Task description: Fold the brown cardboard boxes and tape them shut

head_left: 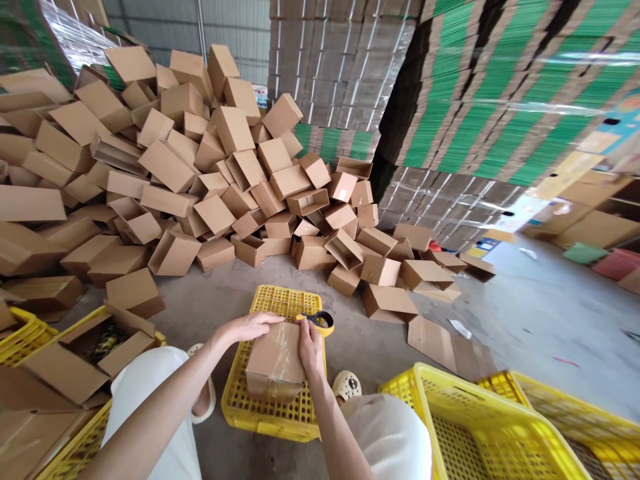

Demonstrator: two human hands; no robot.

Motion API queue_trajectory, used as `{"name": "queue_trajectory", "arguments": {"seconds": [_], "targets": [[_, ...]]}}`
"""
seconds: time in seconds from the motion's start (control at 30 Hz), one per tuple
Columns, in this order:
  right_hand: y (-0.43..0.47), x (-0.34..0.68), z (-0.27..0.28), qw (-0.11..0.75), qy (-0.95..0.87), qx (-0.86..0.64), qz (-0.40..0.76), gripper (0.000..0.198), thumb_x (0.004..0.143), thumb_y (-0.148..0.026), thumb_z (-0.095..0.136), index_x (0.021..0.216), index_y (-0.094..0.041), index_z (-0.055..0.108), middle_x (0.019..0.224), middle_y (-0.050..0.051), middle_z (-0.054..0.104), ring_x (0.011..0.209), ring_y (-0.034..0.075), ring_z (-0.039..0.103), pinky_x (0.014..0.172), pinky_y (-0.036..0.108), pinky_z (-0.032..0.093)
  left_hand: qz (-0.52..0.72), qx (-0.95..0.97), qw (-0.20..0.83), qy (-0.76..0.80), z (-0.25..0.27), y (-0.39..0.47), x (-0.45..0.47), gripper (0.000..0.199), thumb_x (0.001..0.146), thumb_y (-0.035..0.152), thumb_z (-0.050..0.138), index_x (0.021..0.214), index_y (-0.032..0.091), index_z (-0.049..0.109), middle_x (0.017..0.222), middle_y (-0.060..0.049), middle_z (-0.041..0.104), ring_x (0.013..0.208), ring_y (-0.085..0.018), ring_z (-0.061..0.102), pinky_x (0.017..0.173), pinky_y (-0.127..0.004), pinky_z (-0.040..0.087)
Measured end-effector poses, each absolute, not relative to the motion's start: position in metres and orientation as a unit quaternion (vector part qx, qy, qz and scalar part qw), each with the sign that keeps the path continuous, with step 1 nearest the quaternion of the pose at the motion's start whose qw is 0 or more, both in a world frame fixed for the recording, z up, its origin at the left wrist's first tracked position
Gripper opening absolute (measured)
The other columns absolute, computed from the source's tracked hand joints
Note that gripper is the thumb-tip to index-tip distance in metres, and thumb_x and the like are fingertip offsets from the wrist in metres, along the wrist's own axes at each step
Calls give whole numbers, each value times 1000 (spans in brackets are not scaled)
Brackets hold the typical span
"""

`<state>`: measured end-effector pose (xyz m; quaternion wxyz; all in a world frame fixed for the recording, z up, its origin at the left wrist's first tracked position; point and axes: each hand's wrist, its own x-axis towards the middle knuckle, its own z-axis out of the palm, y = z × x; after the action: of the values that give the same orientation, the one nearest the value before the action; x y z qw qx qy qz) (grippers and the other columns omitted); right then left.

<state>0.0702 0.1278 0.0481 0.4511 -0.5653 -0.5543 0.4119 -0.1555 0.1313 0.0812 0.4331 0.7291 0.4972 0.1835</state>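
Observation:
A closed cardboard box (275, 357) with shiny clear tape along its top sits on an upturned yellow plastic crate (270, 427) between my knees. My left hand (254, 327) lies over the far left edge of the box, its fingers stretched out together and holding nothing. At the far right corner, my right hand (311, 341) is closed on a black and yellow ring-shaped tape dispenser (323, 322). The wrist side of that hand rests along the box's right edge. Part of the dispenser's grip is hidden behind my fingers.
A large heap of cardboard boxes (200, 180) fills the floor ahead. Beside my left leg, an open box (90, 360) holds a dark patterned item. Deep yellow crates (425, 413) stand at right. Strapped stacks of flat cardboard (345, 73) rise behind; a flattened carton (445, 343) lies nearby.

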Motion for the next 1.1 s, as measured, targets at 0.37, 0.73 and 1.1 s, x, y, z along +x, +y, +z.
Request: {"name": "queue_trajectory", "arguments": {"seconds": [0.37,0.73,1.1], "targets": [[128,70,51,444,-551,-570,417,49,95,-61,44,91,-23,74,97,8,80,94,27,70,89,34,47,187,751,368,516,75,124,-147,53,97,30,55,150,27,61,159,-4,57,150,-27,49,129,-41,32],[127,71,50,443,-548,-570,423,54,95,-64,43,95,-21,75,102,8,80,99,26,71,93,32,48,193,843,50,500,55,43,-98,61,110,43,42,168,26,29,174,-5,33,161,-28,29,134,-58,16],[130,83,33,444,-634,-505,382,64,97,-66,47,130,-18,73,139,13,72,133,28,63,117,40,45,278,837,-47,469,36,18,-92,53,102,24,65,152,32,54,155,-2,61,145,-21,56,129,-55,37]]}}
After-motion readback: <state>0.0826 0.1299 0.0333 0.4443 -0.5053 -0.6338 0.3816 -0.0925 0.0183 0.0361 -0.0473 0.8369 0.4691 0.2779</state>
